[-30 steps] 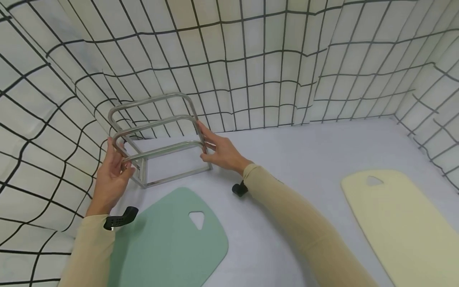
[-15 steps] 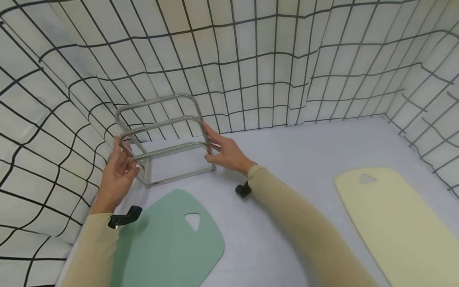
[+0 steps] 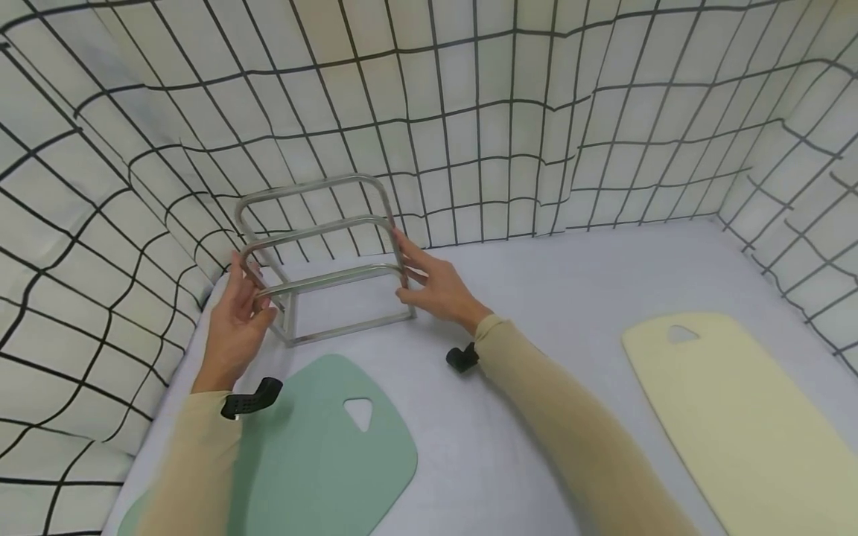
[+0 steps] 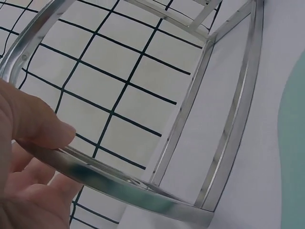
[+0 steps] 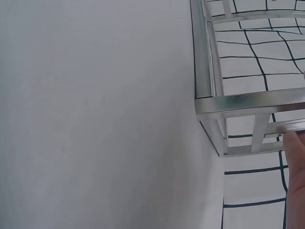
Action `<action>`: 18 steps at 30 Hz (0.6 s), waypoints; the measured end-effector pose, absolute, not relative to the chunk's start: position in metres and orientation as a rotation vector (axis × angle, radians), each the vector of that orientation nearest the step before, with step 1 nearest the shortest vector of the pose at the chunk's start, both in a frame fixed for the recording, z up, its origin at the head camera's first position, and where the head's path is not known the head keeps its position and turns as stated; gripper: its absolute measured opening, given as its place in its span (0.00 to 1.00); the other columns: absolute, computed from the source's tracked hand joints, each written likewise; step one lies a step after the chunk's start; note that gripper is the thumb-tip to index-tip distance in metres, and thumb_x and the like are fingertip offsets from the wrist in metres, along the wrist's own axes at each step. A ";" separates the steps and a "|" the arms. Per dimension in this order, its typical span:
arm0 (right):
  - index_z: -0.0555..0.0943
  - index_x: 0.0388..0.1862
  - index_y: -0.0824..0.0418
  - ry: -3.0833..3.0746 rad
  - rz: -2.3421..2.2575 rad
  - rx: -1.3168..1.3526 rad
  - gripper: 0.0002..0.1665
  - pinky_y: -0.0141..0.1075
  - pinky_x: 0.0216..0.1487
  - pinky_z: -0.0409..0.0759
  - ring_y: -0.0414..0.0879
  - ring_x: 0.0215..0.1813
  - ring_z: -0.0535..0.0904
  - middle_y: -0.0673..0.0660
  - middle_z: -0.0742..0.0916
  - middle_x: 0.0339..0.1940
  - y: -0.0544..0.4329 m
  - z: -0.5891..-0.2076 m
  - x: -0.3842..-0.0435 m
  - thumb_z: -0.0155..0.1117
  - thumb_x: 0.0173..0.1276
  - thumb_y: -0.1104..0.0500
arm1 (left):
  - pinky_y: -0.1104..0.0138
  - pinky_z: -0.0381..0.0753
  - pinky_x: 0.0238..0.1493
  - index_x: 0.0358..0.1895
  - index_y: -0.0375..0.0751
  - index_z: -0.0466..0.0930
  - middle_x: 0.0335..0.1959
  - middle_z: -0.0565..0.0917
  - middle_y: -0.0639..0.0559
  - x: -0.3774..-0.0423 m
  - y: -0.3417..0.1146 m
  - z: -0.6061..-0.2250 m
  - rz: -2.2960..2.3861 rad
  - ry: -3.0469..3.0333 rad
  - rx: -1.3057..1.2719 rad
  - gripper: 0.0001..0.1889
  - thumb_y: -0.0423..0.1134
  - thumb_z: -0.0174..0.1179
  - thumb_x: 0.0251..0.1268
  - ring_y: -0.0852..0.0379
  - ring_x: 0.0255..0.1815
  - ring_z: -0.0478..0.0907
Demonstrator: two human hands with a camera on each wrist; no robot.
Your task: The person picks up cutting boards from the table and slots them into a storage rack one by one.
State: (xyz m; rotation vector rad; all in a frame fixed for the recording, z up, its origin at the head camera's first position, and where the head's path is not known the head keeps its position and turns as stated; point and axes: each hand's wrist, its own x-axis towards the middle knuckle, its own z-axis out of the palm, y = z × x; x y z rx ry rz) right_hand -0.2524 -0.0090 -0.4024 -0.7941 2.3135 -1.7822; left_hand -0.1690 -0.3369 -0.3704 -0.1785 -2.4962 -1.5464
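Note:
A silver metal rack [image 3: 328, 280] with three rounded upright loops stands on the white surface at the back left. Its left side is gripped by my left hand [image 3: 234, 327]; in the left wrist view the thumb [image 4: 52, 131] lies over a flat bar [image 4: 143, 195] and the other fingers are behind it. My right hand [image 3: 442, 294] holds the rack's right side between thumb and fingers. Only part of that hand [image 5: 296, 176] shows at the edge of the right wrist view, beside the rack's corner [image 5: 248, 101].
A green cutting board [image 3: 322, 447] with a cut-out handle hole lies in front of the rack, partly under my left forearm. Farther right lies a pale yellow cutting board [image 3: 724, 402]. Walls of white cloth with a black grid [image 3: 469, 112] enclose the back and sides.
Both hands have shifted the rack a little to the right along the surface, keeping their hold on it. The view has also turned slightly. Both boards lie still.

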 end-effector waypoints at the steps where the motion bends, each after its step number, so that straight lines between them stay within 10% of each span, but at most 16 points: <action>1: 0.50 0.81 0.22 2.315 -1.787 -0.797 0.60 0.34 0.76 0.73 0.50 0.81 0.69 0.42 0.63 0.86 -0.008 -0.402 -0.252 0.68 0.66 0.67 | 0.88 0.70 0.60 0.82 0.73 0.34 0.86 0.51 0.42 -0.170 -0.335 -0.371 -1.553 -2.473 -0.168 0.51 0.22 0.51 0.74 0.64 0.82 0.61; 8: 0.51 0.83 0.25 2.345 -1.824 -0.810 0.60 0.35 0.75 0.74 0.53 0.81 0.70 0.48 0.64 0.86 -0.002 -0.403 -0.250 0.67 0.65 0.68 | 0.86 0.73 0.55 0.83 0.67 0.43 0.85 0.54 0.44 -0.175 -0.327 -0.380 -1.692 -2.320 -0.151 0.48 0.20 0.51 0.71 0.70 0.63 0.70; 18: 0.51 0.82 0.23 2.394 -1.815 -0.771 0.61 0.37 0.75 0.74 0.53 0.80 0.71 0.49 0.66 0.85 0.009 -0.406 -0.249 0.67 0.63 0.67 | 0.85 0.71 0.52 0.83 0.71 0.40 0.85 0.55 0.43 -0.176 -0.321 -0.386 -1.623 -2.414 -0.196 0.53 0.19 0.55 0.68 0.70 0.66 0.68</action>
